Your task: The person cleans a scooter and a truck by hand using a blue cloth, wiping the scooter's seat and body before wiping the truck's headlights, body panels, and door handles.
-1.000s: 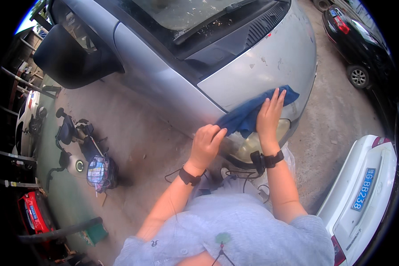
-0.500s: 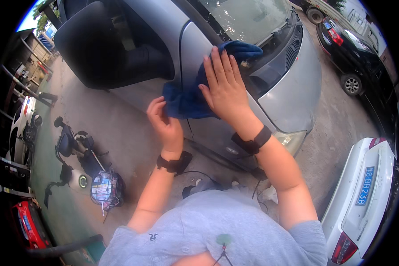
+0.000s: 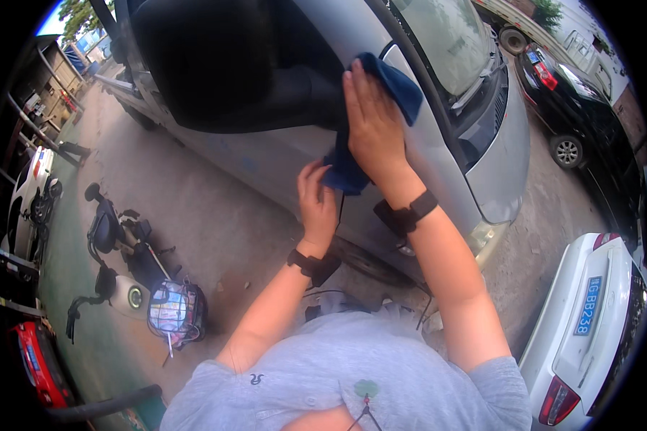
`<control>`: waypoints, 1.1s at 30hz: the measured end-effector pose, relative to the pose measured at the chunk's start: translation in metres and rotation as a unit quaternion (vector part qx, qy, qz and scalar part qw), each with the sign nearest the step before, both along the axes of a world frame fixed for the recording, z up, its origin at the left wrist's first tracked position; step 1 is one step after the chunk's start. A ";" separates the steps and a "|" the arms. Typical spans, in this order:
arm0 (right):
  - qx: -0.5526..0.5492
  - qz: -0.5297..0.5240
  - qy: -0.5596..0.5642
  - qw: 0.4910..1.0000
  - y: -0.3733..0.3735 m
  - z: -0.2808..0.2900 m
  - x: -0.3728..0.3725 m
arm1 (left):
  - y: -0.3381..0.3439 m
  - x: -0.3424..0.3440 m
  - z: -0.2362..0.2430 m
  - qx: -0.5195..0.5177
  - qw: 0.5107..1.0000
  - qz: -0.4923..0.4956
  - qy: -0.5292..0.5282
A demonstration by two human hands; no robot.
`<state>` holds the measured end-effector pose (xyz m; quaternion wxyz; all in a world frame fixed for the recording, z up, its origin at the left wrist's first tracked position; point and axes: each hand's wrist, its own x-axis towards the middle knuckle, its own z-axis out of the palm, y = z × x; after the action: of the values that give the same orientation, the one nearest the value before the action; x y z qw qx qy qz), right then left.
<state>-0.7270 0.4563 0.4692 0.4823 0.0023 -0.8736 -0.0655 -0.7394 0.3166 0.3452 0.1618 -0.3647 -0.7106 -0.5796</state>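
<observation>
Blue cloth [image 3: 352, 169] mostly hidden — under right hand [image 3: 372, 126].

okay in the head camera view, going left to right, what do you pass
Red car → scooter with a front basket → left hand → right hand pressing a blue cloth on the silver car → white car.

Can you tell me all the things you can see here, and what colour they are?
silver car: 1, silver-grey, top middle, door open
blue cloth: 1, blue, on the car's front pillar
black car: 1, black, upper right
white car: 1, white, lower right
scooter: 1, black and white, basket at its front, left
red vehicle: 1, red, lower left edge
left hand: 1, grips the cloth's lower end
right hand: 1, flat on the cloth
</observation>
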 end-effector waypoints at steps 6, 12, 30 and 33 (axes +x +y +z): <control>-0.243 0.280 -0.075 0.926 -0.012 0.030 -0.042 | -0.053 -0.034 -0.011 0.247 0.936 0.019 -0.249; -0.442 0.398 -0.025 0.803 -0.051 0.043 -0.044 | -0.101 -0.043 0.010 0.192 0.946 0.128 -0.226; -0.023 0.125 0.100 0.987 -0.075 -0.004 -0.052 | -0.048 -0.067 0.027 0.158 0.961 0.009 -0.226; -0.014 0.067 0.113 0.991 -0.040 0.009 0.001 | -0.040 -0.065 0.014 -0.120 0.944 -0.056 -0.303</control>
<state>-0.7259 0.4160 0.4784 0.5810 0.0470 -0.8123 -0.0205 -0.8048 0.2769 0.3594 -0.1386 -0.2279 -0.7686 -0.5815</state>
